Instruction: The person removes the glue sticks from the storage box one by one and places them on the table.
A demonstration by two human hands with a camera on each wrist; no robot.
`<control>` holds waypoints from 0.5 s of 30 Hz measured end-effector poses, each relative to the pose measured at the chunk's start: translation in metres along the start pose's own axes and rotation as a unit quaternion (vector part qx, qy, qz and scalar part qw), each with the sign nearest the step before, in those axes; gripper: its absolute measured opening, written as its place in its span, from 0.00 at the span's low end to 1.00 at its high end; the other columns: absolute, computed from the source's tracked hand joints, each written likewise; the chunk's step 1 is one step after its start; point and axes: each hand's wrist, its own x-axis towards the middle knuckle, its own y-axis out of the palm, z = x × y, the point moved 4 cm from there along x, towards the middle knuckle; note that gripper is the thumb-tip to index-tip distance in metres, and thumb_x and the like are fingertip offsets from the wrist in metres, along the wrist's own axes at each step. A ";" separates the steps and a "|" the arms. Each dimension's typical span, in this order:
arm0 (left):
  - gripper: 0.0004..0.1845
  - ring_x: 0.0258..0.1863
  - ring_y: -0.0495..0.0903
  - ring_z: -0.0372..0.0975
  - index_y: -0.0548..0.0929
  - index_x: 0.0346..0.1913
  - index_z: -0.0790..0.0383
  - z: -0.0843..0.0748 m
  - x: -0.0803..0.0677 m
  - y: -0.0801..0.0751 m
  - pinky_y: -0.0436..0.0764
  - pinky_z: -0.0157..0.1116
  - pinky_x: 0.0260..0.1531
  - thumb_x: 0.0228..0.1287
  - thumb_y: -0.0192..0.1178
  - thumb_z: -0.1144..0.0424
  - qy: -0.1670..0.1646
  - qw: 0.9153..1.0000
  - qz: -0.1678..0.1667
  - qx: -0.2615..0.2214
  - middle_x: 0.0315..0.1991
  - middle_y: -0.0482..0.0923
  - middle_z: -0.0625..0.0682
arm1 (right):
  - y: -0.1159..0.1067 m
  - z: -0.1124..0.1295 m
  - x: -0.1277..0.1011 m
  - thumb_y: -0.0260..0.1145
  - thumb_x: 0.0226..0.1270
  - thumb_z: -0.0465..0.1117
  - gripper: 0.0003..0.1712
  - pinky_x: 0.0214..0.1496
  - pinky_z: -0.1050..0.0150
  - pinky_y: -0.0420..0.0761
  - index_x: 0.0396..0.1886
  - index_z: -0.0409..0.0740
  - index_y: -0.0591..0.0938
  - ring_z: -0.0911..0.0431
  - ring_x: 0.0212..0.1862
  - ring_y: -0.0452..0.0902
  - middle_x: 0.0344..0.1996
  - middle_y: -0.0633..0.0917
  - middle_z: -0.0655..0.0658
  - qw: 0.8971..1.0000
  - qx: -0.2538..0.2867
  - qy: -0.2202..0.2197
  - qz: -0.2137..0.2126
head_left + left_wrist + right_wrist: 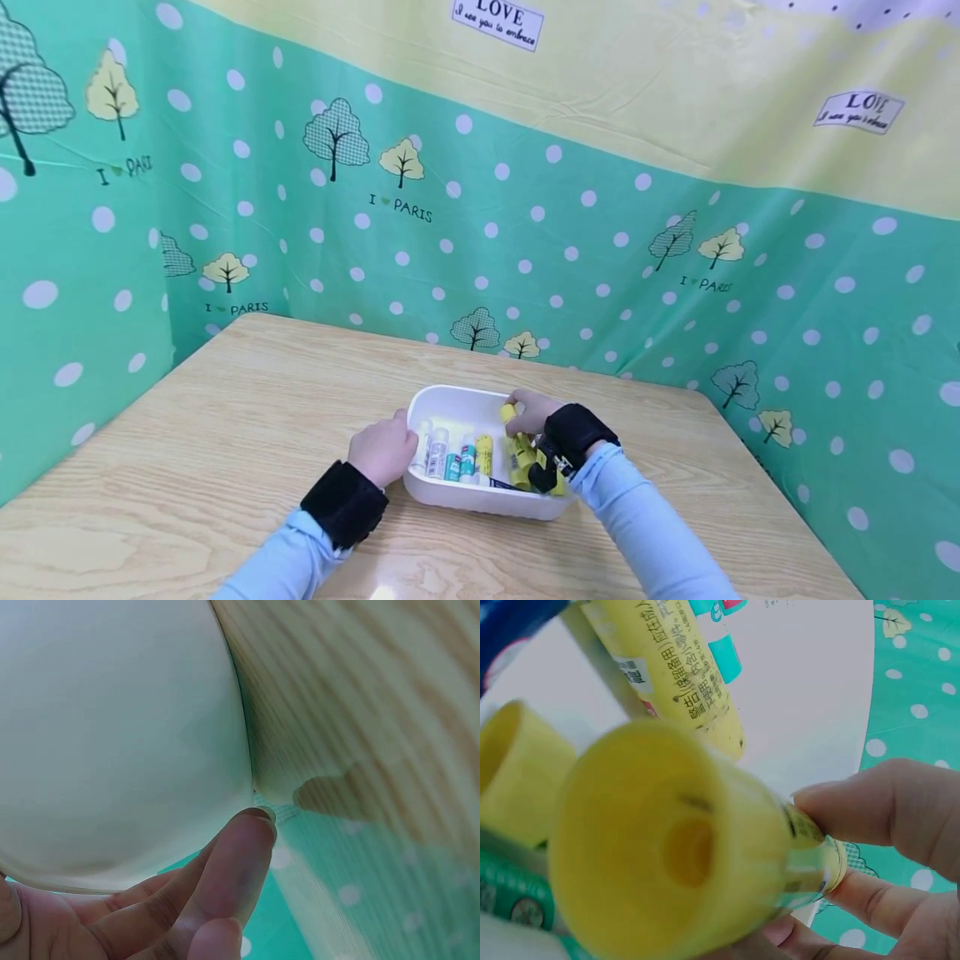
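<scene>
Hands: right (530, 412) pinches yellow tube (690, 847), left (384, 448) steadies white tub (450, 407)

Both forearms in light-blue sleeves with black wrist straps reach forward toward twelve o'clock. The left hand (384, 447), at nine o'clock of the right hand (531, 412), has relaxed fingers (238, 859); the right's fingers (870, 806) are curled, pinching.

Smooth white plastic tub (450, 406), glossy yellow plastic tube (667, 847), matt wood-grain table (225, 433).
</scene>
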 end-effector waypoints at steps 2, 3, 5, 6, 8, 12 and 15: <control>0.19 0.18 0.72 0.44 0.70 0.46 0.70 0.000 0.000 0.000 0.66 0.39 0.16 0.55 0.43 0.61 -0.001 1.000 0.002 0.000 0.23 0.75 0.58 | -0.002 -0.003 -0.003 0.60 0.51 0.37 0.22 0.29 0.63 0.77 0.49 0.45 0.68 0.54 0.33 0.72 0.34 0.75 0.44 1.000 0.015 0.009 0.005; 0.19 0.18 0.72 0.44 0.70 0.46 0.70 0.000 0.000 0.000 0.66 0.39 0.16 0.55 0.43 0.61 -0.001 1.000 0.003 0.000 0.23 0.75 0.58 | -0.003 -0.004 -0.005 0.59 0.52 0.37 0.23 0.29 0.62 0.77 0.50 0.45 0.67 0.53 0.34 0.73 0.35 0.75 0.43 1.000 0.024 0.012 0.007; 0.19 0.19 0.72 0.44 0.70 0.46 0.70 0.000 0.000 0.000 0.66 0.39 0.16 0.55 0.43 0.61 -0.001 1.000 0.004 -0.001 0.23 0.75 0.58 | -0.005 -0.006 -0.009 0.59 0.52 0.37 0.24 0.29 0.61 0.78 0.51 0.45 0.66 0.53 0.35 0.73 0.36 0.75 0.42 0.999 0.040 0.016 0.008; 0.19 0.19 0.72 0.44 0.70 0.46 0.70 0.000 0.000 0.000 0.66 0.40 0.16 0.55 0.43 0.61 -0.001 1.000 0.003 0.000 0.24 0.75 0.58 | -0.007 -0.007 -0.011 0.59 0.52 0.37 0.25 0.29 0.61 0.78 0.52 0.45 0.66 0.53 0.35 0.73 0.37 0.75 0.41 0.999 0.043 0.016 0.006; 0.19 0.19 0.72 0.44 0.70 0.46 0.70 0.000 0.000 0.000 0.66 0.40 0.16 0.55 0.43 0.61 -0.001 1.000 0.003 -0.001 0.24 0.75 0.58 | -0.010 -0.010 -0.015 0.59 0.52 0.37 0.26 0.30 0.59 0.78 0.53 0.45 0.65 0.52 0.36 0.74 0.38 0.75 0.40 0.998 0.053 0.020 0.003; 0.19 0.19 0.72 0.44 0.70 0.46 0.70 0.000 0.000 -0.001 0.67 0.40 0.16 0.56 0.43 0.61 -0.002 1.000 0.003 0.000 0.23 0.75 0.58 | -0.019 -0.020 -0.021 0.59 0.52 0.38 0.28 0.31 0.58 0.78 0.54 0.45 0.64 0.52 0.35 0.74 0.39 0.74 0.39 0.997 0.065 0.025 -0.018; 0.19 0.18 0.71 0.44 0.70 0.47 0.71 0.000 0.000 -0.001 0.66 0.39 0.16 0.56 0.43 0.61 -0.002 1.000 0.005 -0.002 0.23 0.75 0.57 | -0.026 -0.030 -0.026 0.59 0.52 0.38 0.29 0.31 0.58 0.78 0.55 0.44 0.62 0.51 0.34 0.74 0.39 0.74 0.38 0.995 0.083 0.025 -0.039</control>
